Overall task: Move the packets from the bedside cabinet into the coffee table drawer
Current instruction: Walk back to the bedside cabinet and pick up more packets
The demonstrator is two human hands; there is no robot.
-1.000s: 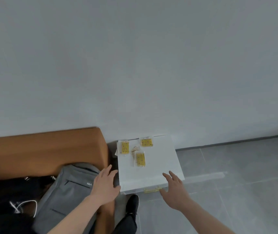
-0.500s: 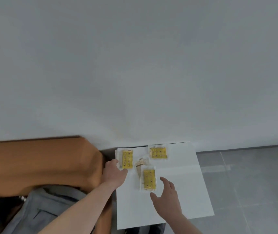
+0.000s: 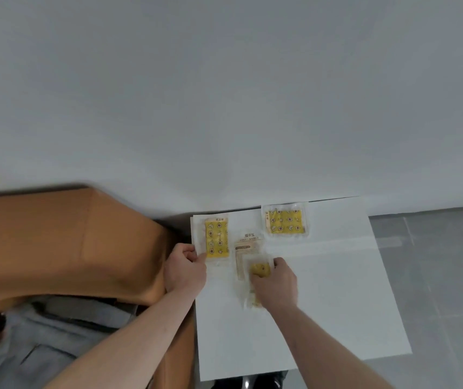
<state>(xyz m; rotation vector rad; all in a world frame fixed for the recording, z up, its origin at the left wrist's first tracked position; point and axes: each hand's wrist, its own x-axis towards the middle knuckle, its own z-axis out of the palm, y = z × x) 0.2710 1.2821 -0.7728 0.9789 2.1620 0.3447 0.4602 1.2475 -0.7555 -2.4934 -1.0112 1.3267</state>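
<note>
Three yellow packets in clear wrappers and a beige paper packet (image 3: 248, 242) lie on the white bedside cabinet (image 3: 337, 290). My left hand (image 3: 185, 269) pinches the near corner of the left yellow packet (image 3: 216, 238) at the cabinet's left edge. My right hand (image 3: 276, 283) grips the middle yellow packet (image 3: 259, 269), which lies partly over the beige one, and covers most of it. The third yellow packet (image 3: 285, 220) lies untouched at the back by the wall. No coffee table drawer is in view.
An orange-brown headboard (image 3: 56, 248) stands left of the cabinet, with a grey backpack (image 3: 42, 332) below it. A white wall runs behind; grey tiled floor (image 3: 443, 276) lies to the right. My dark shoes (image 3: 250, 383) show at the cabinet's near edge.
Both hands reached forward over the cabinet top. The left went from open to pinching the left packet; the right closed on the middle packet. The view moved closer.
</note>
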